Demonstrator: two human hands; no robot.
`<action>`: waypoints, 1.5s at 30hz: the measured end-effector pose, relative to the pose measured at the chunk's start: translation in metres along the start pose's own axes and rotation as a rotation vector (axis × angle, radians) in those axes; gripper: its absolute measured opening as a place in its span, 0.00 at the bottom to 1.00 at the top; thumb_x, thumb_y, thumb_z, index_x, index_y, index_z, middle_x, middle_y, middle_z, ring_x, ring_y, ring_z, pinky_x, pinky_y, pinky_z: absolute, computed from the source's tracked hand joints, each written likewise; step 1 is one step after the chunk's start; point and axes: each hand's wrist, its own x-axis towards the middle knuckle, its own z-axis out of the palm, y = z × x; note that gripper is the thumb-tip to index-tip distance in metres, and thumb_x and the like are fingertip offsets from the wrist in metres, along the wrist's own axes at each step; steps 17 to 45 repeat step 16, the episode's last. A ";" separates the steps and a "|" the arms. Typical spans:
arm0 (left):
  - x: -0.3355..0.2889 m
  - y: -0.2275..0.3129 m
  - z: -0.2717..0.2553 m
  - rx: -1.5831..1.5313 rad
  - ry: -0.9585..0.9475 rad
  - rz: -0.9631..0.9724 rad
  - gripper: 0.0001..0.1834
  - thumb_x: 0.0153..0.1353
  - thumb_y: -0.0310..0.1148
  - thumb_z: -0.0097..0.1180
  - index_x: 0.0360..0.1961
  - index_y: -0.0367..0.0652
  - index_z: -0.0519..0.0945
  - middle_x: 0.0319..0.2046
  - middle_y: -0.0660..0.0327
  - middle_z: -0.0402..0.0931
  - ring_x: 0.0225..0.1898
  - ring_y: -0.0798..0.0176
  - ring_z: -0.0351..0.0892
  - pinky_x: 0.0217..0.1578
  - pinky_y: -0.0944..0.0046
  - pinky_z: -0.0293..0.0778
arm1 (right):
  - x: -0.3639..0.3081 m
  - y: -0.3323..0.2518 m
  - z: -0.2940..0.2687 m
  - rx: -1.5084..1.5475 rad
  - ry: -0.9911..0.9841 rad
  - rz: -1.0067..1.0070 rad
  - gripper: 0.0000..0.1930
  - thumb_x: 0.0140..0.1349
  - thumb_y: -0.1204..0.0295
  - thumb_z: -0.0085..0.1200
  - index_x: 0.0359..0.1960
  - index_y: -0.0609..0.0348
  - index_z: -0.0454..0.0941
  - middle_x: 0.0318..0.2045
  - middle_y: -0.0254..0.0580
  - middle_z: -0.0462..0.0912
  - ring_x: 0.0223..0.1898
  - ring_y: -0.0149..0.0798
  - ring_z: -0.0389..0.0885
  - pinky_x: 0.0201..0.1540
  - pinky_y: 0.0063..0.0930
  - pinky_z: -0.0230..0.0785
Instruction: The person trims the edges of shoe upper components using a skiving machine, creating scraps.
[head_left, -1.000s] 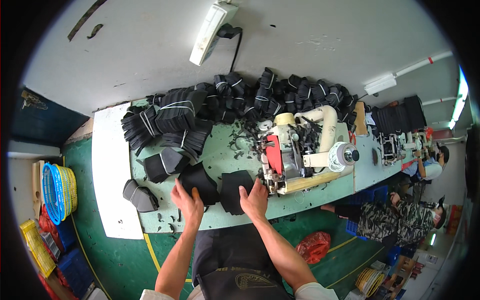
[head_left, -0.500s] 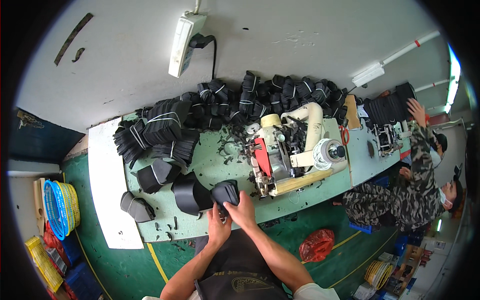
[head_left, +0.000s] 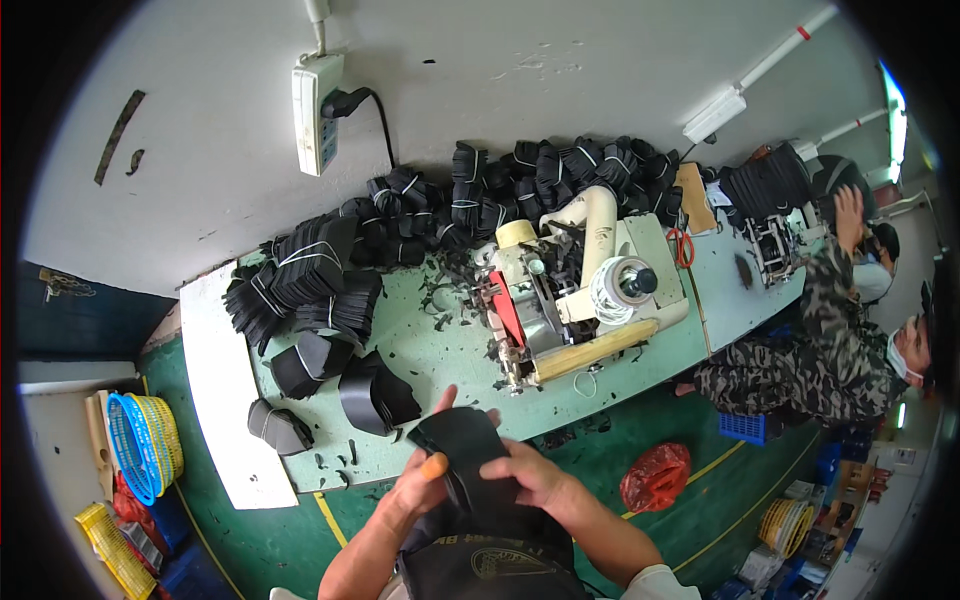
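Note:
Between my two hands, just over the table's front edge, is a stack of black sheet pieces (head_left: 462, 440). My left hand (head_left: 422, 480) grips its left side, with an orange cover on the thumb. Closed on the right side of the same stack is my right hand (head_left: 532, 474); some of its fingers are hidden underneath. Another curved black stack (head_left: 378, 394) lies on the table just beyond my left hand. Left of it are a tied bundle (head_left: 308, 364) and a smaller tied bundle (head_left: 280, 428).
A cream-coloured machine (head_left: 590, 300) with a red plate stands right of centre on the green table (head_left: 425, 345), black scraps around it. Tied black bundles (head_left: 470, 190) line the wall. A co-worker (head_left: 840, 340) in camouflage sits at right. A red bag (head_left: 655, 478) lies on the floor.
Both hands have drawn the black stack back toward my body, off the table's edge, and turned it so its broad face shows. The view has shifted slightly.

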 end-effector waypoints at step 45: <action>0.072 -0.031 0.113 0.318 -0.068 0.252 0.54 0.50 0.47 0.70 0.70 0.59 0.44 0.58 0.40 0.65 0.57 0.37 0.71 0.50 0.42 0.77 | -0.076 -0.026 -0.031 0.298 -0.018 -0.343 0.26 0.66 0.69 0.55 0.61 0.57 0.59 0.52 0.43 0.72 0.55 0.37 0.76 0.56 0.35 0.73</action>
